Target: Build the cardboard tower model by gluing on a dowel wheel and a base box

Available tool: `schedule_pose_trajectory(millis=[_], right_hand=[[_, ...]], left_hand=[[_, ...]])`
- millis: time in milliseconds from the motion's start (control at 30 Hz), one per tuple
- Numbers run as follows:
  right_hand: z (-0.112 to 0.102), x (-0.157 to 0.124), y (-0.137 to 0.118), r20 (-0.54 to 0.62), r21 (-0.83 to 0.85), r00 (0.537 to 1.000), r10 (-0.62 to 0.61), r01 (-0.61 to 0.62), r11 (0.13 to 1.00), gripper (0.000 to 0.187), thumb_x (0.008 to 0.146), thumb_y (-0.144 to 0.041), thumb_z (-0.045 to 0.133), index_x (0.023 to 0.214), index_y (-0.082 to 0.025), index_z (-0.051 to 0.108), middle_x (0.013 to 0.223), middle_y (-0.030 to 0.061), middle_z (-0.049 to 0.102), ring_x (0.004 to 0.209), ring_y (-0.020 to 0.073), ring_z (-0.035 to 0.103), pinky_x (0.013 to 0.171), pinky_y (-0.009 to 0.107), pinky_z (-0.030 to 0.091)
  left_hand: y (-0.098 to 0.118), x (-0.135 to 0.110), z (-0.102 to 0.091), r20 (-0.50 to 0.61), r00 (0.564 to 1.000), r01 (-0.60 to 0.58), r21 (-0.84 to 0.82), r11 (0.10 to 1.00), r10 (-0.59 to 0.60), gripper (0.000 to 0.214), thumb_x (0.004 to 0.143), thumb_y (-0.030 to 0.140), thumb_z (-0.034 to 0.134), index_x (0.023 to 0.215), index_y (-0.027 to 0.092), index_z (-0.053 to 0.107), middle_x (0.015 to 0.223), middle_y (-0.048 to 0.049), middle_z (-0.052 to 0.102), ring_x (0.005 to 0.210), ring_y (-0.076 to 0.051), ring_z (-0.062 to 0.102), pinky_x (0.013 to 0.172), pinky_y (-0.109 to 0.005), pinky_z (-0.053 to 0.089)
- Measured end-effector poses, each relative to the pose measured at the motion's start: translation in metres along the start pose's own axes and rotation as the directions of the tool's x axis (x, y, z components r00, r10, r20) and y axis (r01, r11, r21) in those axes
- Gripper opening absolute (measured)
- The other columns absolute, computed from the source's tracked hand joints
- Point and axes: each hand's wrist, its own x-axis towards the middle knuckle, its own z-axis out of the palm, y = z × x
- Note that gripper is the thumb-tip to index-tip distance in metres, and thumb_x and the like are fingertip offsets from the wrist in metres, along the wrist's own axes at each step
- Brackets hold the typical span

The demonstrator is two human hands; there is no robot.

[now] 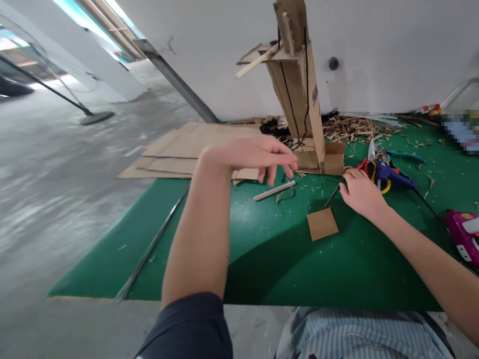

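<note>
My left hand (264, 160) hangs over the green table mat (273, 259) with its fingers apart, holding nothing. Just below its fingertips lies a pale wooden stick (274, 191). My right hand (361, 193) is closed on a thin dark rod (332, 195) whose tip points down and left toward a small square of brown cardboard (322, 224). The rod's upper end is hidden in my fingers. Beyond that hand lie a blue hot glue gun (392, 174) and red-and-yellow-handled scissors (377, 172). A tall cardboard-and-wood structure (295, 85) stands behind both hands.
Flat cardboard sheets (187, 152) lie at the table's far left. Wood shavings (355, 128) are heaped along the wall. A pink toy car (464, 234) sits at the right, and a long metal rod (151, 244) lies near the left edge. Concrete floor (75, 199) spreads beyond that edge.
</note>
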Motion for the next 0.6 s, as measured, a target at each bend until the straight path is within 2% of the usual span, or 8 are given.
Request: schedule_pose_trajectory(millis=[67,133,200,233,267,367,500,600], right_hand=[[-0.001,0.000,0.000,-0.005,-0.038,1.000,-0.017,0.017,0.999,0.031,0.096,-0.022,0.046,0.105,-0.005,0.071,0.119,0.0199,0.067,0.110,0.0299,0.060,0.096,0.040,0.049],[-0.003,0.000,-0.001,-0.019,-0.075,0.999,-0.031,0.029,0.997,0.031,0.096,-0.022,0.045,0.102,-0.006,0.071,0.117,0.0198,0.067,0.106,0.0293,0.060,0.095,0.040,0.049],[-0.004,-0.001,-0.002,-0.038,-0.117,0.998,-0.042,0.037,0.992,0.032,0.096,-0.022,0.044,0.099,-0.006,0.072,0.113,0.0204,0.067,0.102,0.0292,0.059,0.092,0.041,0.049],[-0.005,-0.001,-0.002,-0.049,-0.141,0.998,-0.048,0.041,0.989,0.032,0.096,-0.023,0.044,0.098,-0.006,0.071,0.111,0.0209,0.067,0.101,0.0293,0.058,0.091,0.041,0.048],[-0.006,-0.002,-0.002,-0.057,-0.167,0.997,-0.053,0.043,0.985,0.033,0.096,-0.023,0.043,0.099,-0.006,0.071,0.110,0.0215,0.067,0.100,0.0296,0.057,0.090,0.041,0.048],[-0.008,-0.002,-0.002,-0.076,-0.232,0.996,-0.042,0.024,0.972,0.034,0.096,-0.024,0.044,0.103,-0.003,0.069,0.111,0.0234,0.065,0.101,0.0314,0.055,0.090,0.042,0.047],[-0.012,0.000,0.001,-0.137,-0.261,0.991,0.003,-0.039,0.965,0.038,0.094,-0.021,0.045,0.116,0.003,0.064,0.118,0.0258,0.061,0.108,0.0345,0.054,0.096,0.045,0.046],[-0.020,0.004,0.007,-0.204,-0.271,0.979,0.024,-0.079,0.959,0.045,0.094,-0.019,0.042,0.128,0.007,0.056,0.125,0.0291,0.056,0.112,0.0378,0.053,0.095,0.050,0.047]], left_hand=[[0.020,0.002,0.015,0.001,0.995,-0.098,0.069,0.993,0.099,0.038,0.096,0.046,0.048,0.112,0.018,0.068,0.115,-0.0085,0.074,0.064,-0.013,0.068,0.056,-0.024,0.050],[0.035,0.015,0.036,-0.126,0.967,-0.196,0.188,0.962,0.222,0.034,0.099,0.039,0.044,0.110,0.018,0.067,0.105,-0.0067,0.074,0.067,-0.013,0.069,0.062,-0.025,0.051],[0.045,0.035,0.059,-0.317,0.881,-0.222,0.379,0.898,0.351,0.029,0.100,0.030,0.043,0.113,0.016,0.065,0.109,-0.0075,0.072,0.082,-0.018,0.071,0.073,-0.028,0.052],[0.047,0.047,0.069,-0.393,0.832,-0.181,0.473,0.862,0.391,0.029,0.100,0.027,0.044,0.118,0.015,0.063,0.116,-0.0099,0.070,0.093,-0.022,0.071,0.076,-0.031,0.052],[0.047,0.058,0.079,-0.420,0.813,-0.129,0.545,0.828,0.404,0.031,0.100,0.025,0.043,0.124,0.014,0.060,0.124,-0.0123,0.067,0.099,-0.026,0.070,0.076,-0.033,0.052],[0.044,0.082,0.097,-0.455,0.814,-0.006,0.614,0.789,0.361,0.033,0.101,0.023,0.039,0.128,0.015,0.057,0.126,-0.0139,0.065,0.091,-0.027,0.071,0.069,-0.035,0.052],[0.038,0.094,0.102,-0.422,0.835,-0.016,0.623,0.782,0.354,0.027,0.100,0.018,0.039,0.115,0.015,0.061,0.109,-0.0106,0.070,0.089,-0.027,0.072,0.067,-0.035,0.052],[0.036,0.096,0.101,-0.436,0.828,-0.015,0.612,0.791,0.353,0.027,0.099,0.016,0.038,0.114,0.015,0.061,0.109,-0.0108,0.070,0.091,-0.028,0.072,0.069,-0.036,0.052]])
